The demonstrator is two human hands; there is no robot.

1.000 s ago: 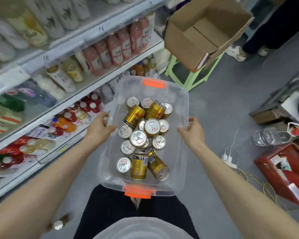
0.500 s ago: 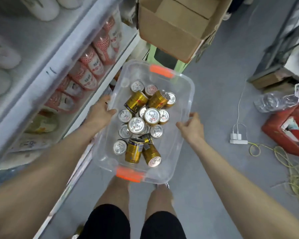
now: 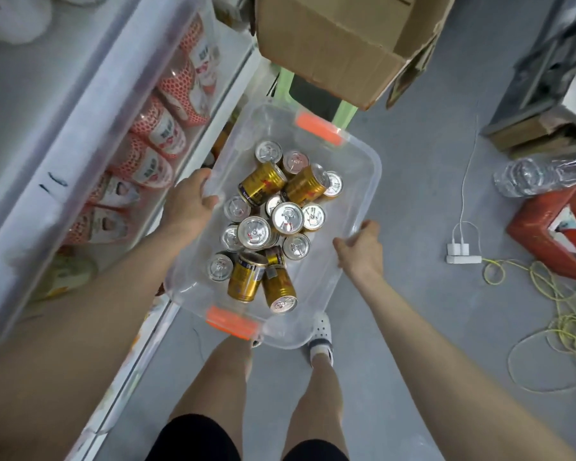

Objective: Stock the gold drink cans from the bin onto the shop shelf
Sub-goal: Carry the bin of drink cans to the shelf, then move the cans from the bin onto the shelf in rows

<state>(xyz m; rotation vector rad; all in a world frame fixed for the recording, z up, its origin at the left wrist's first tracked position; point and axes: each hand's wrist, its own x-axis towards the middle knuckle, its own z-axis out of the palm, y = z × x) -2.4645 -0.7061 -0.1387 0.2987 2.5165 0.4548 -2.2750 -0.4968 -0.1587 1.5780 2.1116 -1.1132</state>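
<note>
At bin [image 3: 346, 207] rims, 2 hands [image 3: 188, 207] [image 3: 359, 249] grip.

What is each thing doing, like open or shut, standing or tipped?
clear bin, no lid, held by both sides
gold cans, in the bin, some upright, some tipped over
left hand, grips the left rim
right hand, grips the right rim
cardboard box, flaps open
power strip, plugs in

The bin [image 3: 356, 181] is clear glossy plastic, the gold cans [image 3: 261, 184] shiny metal, the box [image 3: 330, 44] matt cardboard.
</note>
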